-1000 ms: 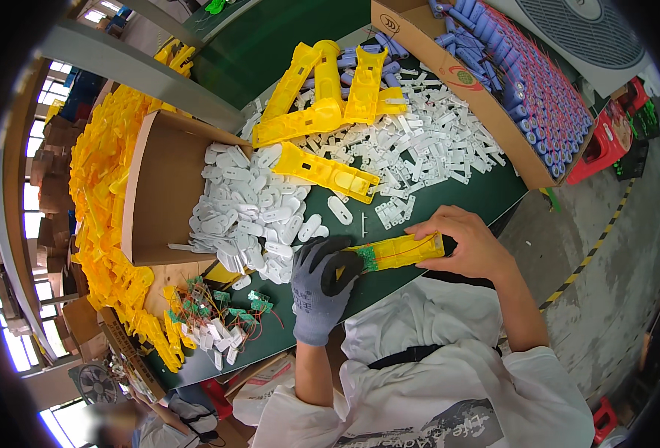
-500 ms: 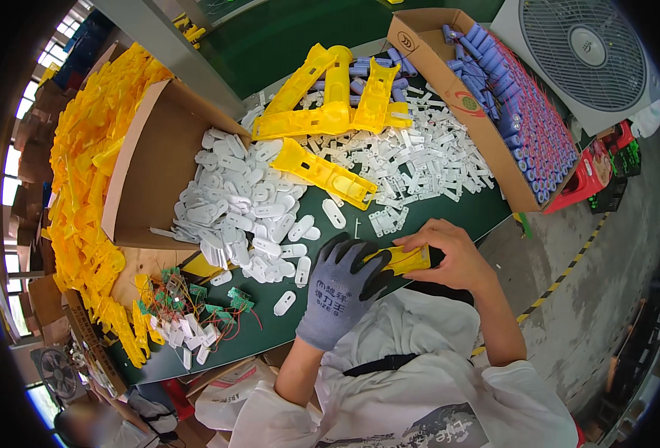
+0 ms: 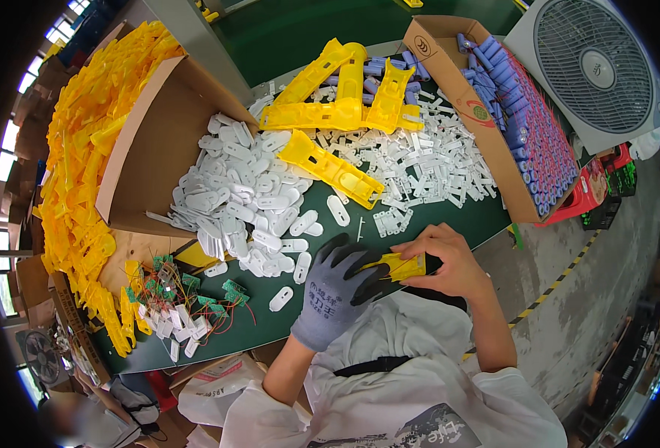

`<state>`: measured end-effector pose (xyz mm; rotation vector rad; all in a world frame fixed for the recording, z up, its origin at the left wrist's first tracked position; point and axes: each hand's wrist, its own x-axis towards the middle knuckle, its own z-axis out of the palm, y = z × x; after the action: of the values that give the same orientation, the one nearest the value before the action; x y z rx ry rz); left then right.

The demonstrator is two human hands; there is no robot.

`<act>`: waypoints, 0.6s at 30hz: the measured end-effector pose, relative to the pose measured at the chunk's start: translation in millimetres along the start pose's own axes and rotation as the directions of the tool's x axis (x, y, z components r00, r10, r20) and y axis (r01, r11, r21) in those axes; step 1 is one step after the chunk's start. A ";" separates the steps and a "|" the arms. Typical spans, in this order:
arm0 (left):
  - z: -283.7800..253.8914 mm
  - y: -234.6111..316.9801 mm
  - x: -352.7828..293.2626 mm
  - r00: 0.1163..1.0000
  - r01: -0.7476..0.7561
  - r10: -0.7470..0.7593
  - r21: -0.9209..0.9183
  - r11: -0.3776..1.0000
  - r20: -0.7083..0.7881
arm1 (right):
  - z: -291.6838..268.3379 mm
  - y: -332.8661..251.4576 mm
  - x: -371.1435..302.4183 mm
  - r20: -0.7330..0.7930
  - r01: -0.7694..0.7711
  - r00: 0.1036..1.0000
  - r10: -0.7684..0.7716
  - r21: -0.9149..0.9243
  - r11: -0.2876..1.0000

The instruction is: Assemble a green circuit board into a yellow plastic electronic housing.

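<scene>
A yellow plastic housing (image 3: 405,266) is held between both hands just off the near edge of the green table. My left hand (image 3: 335,293), in a grey glove with black fingertips, is closed on its left end. My bare right hand (image 3: 449,261) grips the right end, thumb below and fingers above. Fingers and glove cover much of the housing, so what lies inside it cannot be made out. Just beyond the hands lie small white plates (image 3: 393,222) and a thin white strip (image 3: 360,228). A loose yellow shell (image 3: 331,169) rests farther off, on the white parts.
White oval covers (image 3: 233,194) spill from a tipped cardboard box (image 3: 139,149). Small white brackets (image 3: 434,160) spread below stacked yellow shells (image 3: 307,116). A carton of purple battery cells (image 3: 520,127) and a fan (image 3: 595,67) stand right. Green circuit boards (image 3: 212,305) with wires lie near left.
Both hands still hold the yellow housing, which has shifted slightly and tilted between them. The whole scene has moved a little in the picture as the view turned.
</scene>
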<state>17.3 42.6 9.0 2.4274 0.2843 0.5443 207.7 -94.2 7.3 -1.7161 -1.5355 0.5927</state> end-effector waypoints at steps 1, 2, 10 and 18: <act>-4.0 2.6 2.5 1.000 -0.018 0.018 0.041 0.999 -0.009 | -1.3 0.8 -1.2 -0.003 -0.003 1.000 0.003 0.003 1.000; -7.0 3.7 3.6 0.999 -0.036 0.037 0.083 0.996 -0.017 | -2.7 1.4 -2.3 -0.007 -0.003 1.000 0.003 0.000 1.000; -0.8 -10.6 -6.2 0.995 0.038 -0.045 -0.077 0.996 -0.087 | -4.3 1.8 0.1 0.002 -0.014 1.000 0.014 0.018 1.000; 0.3 -0.9 -5.2 0.988 0.093 -0.107 -0.128 0.987 -0.109 | -2.9 1.7 22.3 -0.333 -0.323 0.883 0.330 0.078 0.943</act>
<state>12.7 41.5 6.6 2.2534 0.4079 0.6397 214.9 -73.2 10.8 -1.9602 -1.0010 0.4411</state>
